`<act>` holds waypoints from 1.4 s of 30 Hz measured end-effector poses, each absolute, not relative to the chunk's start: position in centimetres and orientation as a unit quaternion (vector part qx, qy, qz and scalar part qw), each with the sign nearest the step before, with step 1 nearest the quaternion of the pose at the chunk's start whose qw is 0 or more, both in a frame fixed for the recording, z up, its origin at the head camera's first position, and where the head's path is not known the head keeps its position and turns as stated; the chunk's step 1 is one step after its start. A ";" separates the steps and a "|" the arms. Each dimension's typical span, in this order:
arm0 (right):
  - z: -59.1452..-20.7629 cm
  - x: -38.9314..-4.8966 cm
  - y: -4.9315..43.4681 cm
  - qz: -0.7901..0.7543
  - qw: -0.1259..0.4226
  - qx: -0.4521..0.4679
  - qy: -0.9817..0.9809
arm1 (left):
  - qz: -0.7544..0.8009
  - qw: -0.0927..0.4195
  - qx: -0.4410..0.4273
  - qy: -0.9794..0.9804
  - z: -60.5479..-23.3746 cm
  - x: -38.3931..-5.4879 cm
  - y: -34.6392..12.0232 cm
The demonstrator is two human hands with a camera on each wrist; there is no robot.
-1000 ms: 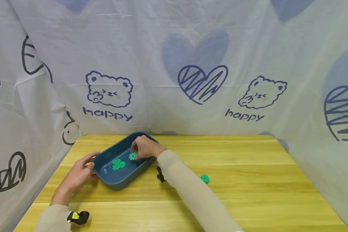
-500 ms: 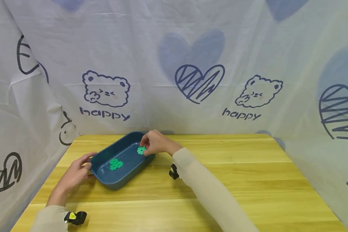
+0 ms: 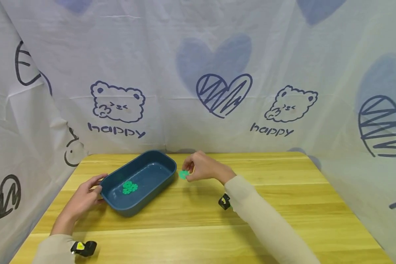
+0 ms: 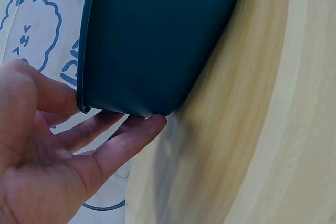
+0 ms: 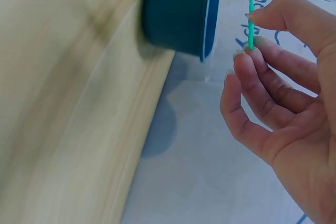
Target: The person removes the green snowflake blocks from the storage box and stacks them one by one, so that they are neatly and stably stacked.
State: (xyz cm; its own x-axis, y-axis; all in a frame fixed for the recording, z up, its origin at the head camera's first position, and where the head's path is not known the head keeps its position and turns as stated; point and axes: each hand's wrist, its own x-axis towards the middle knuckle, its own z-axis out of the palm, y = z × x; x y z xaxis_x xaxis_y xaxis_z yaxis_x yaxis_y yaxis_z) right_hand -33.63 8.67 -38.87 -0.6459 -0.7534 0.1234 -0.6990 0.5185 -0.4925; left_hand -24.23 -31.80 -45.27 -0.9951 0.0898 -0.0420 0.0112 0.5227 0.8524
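Note:
A dark blue oblong plastic box (image 3: 138, 205) stands slantwise on the table. Several green flower-shaped plastic discs (image 3: 129, 187) lie together inside, towards its left end. My left hand (image 3: 84, 196) touches the box's left end from outside. In the left wrist view its thumb meets the rim, and fairly straight fingers (image 4: 126, 142) rest against the outer wall. Just past the box's right rim, my right hand (image 3: 204, 167) pinches one green notched disc (image 3: 183, 174) above the table. The right wrist view shows this disc edge-on between thumb and fingertips, apart from the box.
The wooden table (image 3: 184, 242) ends at the back against a white printed cloth (image 3: 171, 73). More cloth hangs at both sides. A sliver of green (image 3: 231, 208) shows by the right wrist's black camera (image 3: 224, 201), mostly hidden by the sleeve.
My right hand has lifted the green disc out of the box and carried it right, past the rim. The left hand stays at the box's left end, and the box stands still.

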 end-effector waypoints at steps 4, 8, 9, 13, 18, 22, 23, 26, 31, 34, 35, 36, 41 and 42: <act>-39.1 -33.0 10.8 -0.259 0.060 -0.408 0.873 | 0.490 0.043 0.028 0.870 -45.2 -24.3 -31.8; -39.3 -32.2 12.7 -0.258 0.067 -0.394 0.879 | 0.495 0.045 0.029 0.867 -45.2 -24.4 -31.7; -39.4 -32.0 13.2 -0.259 0.068 -0.390 0.881 | 0.496 0.045 0.028 0.866 -45.1 -24.4 -31.6; -39.6 -31.2 15.0 -0.258 0.061 -0.379 0.887 | 0.496 0.046 0.029 0.866 -45.1 -24.5 -31.6; -40.3 -30.5 17.0 -0.260 0.055 -0.374 0.888 | 0.495 0.047 0.029 0.867 -45.0 -24.7 -31.5; -40.7 -29.9 18.5 -0.262 0.060 -0.364 0.892 | 0.495 0.047 0.030 0.867 -45.0 -24.8 -31.5; -40.9 -29.8 18.8 -0.263 0.061 -0.362 0.892 | 0.495 0.048 0.031 0.867 -45.1 -24.9 -31.5; -41.2 -29.4 19.7 -0.265 0.065 -0.357 0.893 | 0.495 0.048 0.032 0.867 -45.1 -24.9 -31.5; -41.8 -28.9 20.9 -0.264 0.062 -0.356 0.895 | 0.489 0.047 0.027 0.870 -45.1 -24.9 -31.3; -42.2 -28.7 21.6 -0.259 0.056 -0.359 0.895 | 0.487 0.048 0.025 0.872 -45.1 -25.0 -31.3; -42.3 -28.6 21.8 -0.259 0.053 -0.362 0.894 | 0.487 0.049 0.025 0.872 -45.1 -25.0 -31.3; -42.4 -28.5 22.0 -0.257 0.050 -0.365 0.893 | 0.490 0.049 0.026 0.870 -45.1 -25.0 -31.3; -43.2 -28.3 22.6 -0.254 0.050 -0.352 0.900 | 0.494 0.048 0.030 0.867 -45.3 -25.1 -31.3; -43.3 -28.2 22.7 -0.252 0.051 -0.347 0.902 | 0.493 0.048 0.029 0.868 -45.3 -25.1 -31.3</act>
